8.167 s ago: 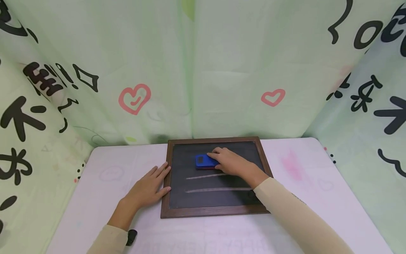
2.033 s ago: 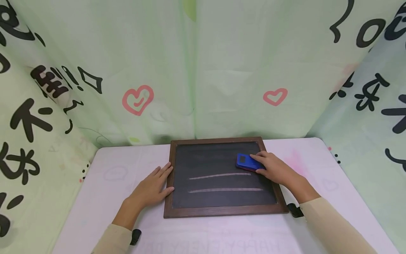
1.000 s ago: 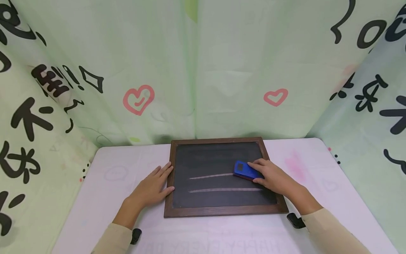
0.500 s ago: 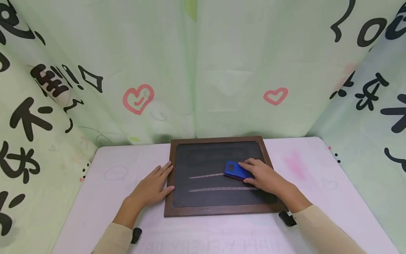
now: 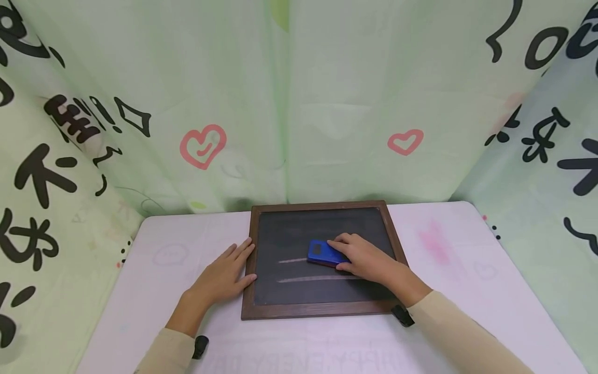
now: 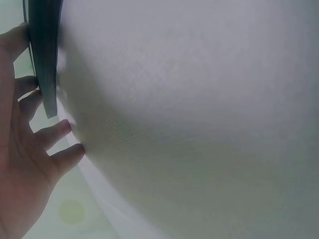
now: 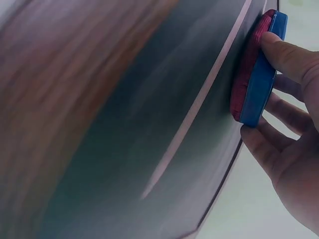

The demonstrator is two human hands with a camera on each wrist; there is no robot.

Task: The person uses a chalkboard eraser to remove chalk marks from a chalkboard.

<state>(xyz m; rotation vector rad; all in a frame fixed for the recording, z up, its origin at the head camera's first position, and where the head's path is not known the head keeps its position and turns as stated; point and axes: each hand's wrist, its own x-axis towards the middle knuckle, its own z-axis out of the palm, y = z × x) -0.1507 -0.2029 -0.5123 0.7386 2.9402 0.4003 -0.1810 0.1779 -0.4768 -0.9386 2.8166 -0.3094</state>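
Observation:
A wood-framed blackboard (image 5: 289,228) lies on the table, with two pale chalk lines across it. My right hand (image 5: 366,259) grips a blue chalkboard eraser (image 5: 322,253) between thumb and fingers. The eraser sits over the upper chalk line (image 5: 291,261), whose left end still shows; hand and eraser cover the stretch to the right. Below runs the lower chalk line (image 5: 317,279). In the right wrist view the eraser's red pad (image 7: 249,69) faces the board. My left hand (image 5: 217,280) rests on the board's left frame edge, fingers extended; the left wrist view shows fingertips touching the frame (image 6: 46,55).
The white table (image 5: 187,239) extends around the board, with a pink smudge at right. A pale green printed curtain (image 5: 336,130) encloses the back and sides, close behind the board. Dark wrist cameras (image 5: 403,315) sit under both sleeves.
My right hand has brought the eraser down from the upper right of the board onto the upper chalk line, then slid it left. My left hand stays in place.

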